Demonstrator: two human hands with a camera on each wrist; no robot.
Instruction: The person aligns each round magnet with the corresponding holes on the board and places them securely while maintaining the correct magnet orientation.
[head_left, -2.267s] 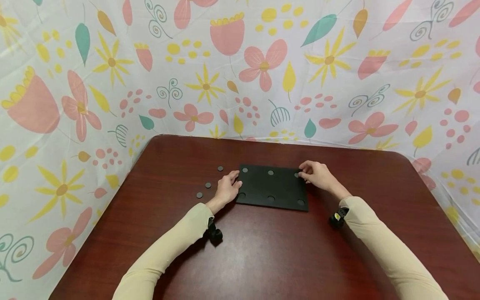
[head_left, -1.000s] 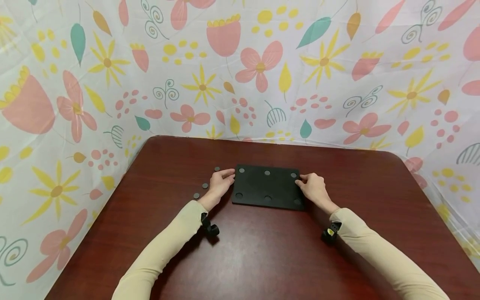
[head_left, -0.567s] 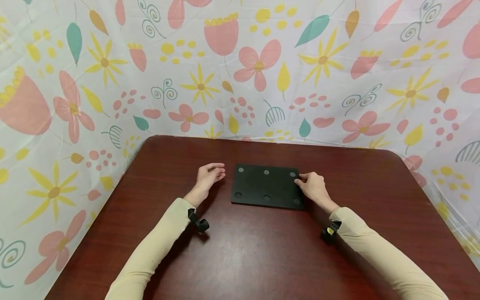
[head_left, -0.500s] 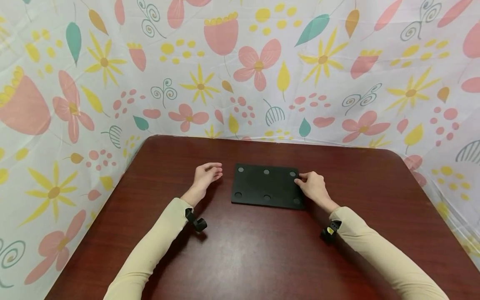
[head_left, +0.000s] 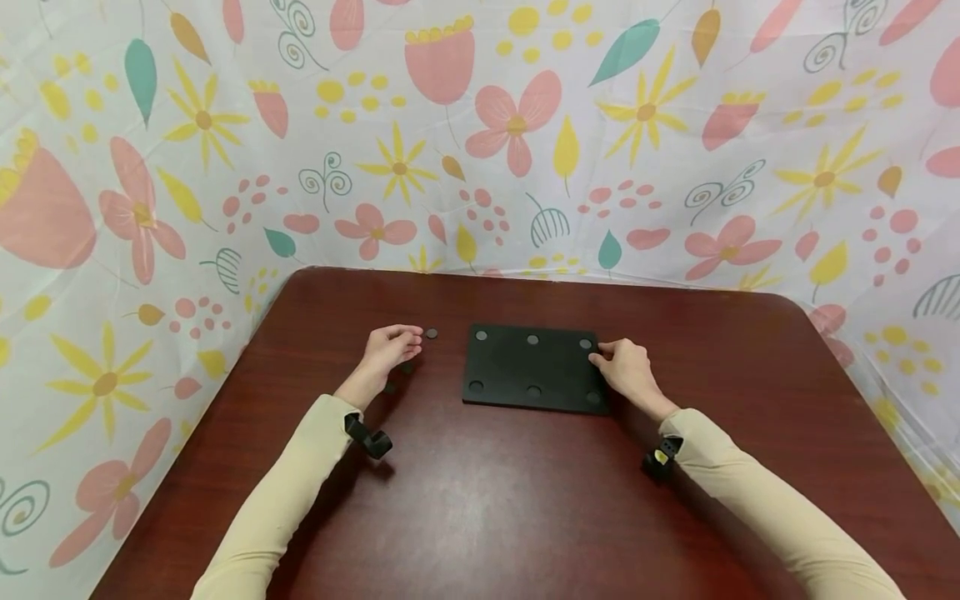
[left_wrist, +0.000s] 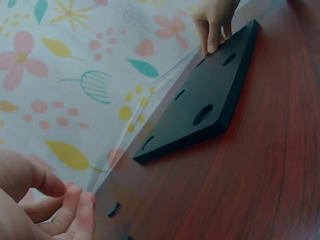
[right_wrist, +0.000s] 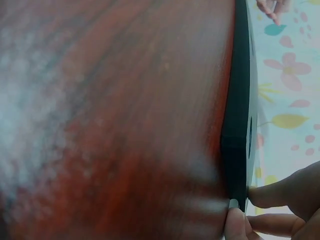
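A flat black board [head_left: 517, 367] with round recesses lies on the table. Small grey discs, such as the disc [head_left: 482, 336] at its far left corner, fill the far row; the near row's recesses look dark and hollow. My right hand [head_left: 628, 368] pinches the board's right edge, thumb on top and fingers at the side in the right wrist view. To the left of the board, my left hand [head_left: 390, 350] hovers with loosely bent fingers and nothing visible in them. A loose disc [head_left: 431, 333] lies just beyond its fingertips, and two more discs lie in its shadow.
The dark red-brown wooden table [head_left: 480, 500] has a rounded far edge. Behind it hangs a white floral cloth [head_left: 525, 217], also along the left side. Each wrist wears a black camera, like the left wrist camera [head_left: 369, 437].
My left hand has left the board's left edge and moved left over the loose discs. The right hand has gone from the far right disc to the board's right edge and stays there.
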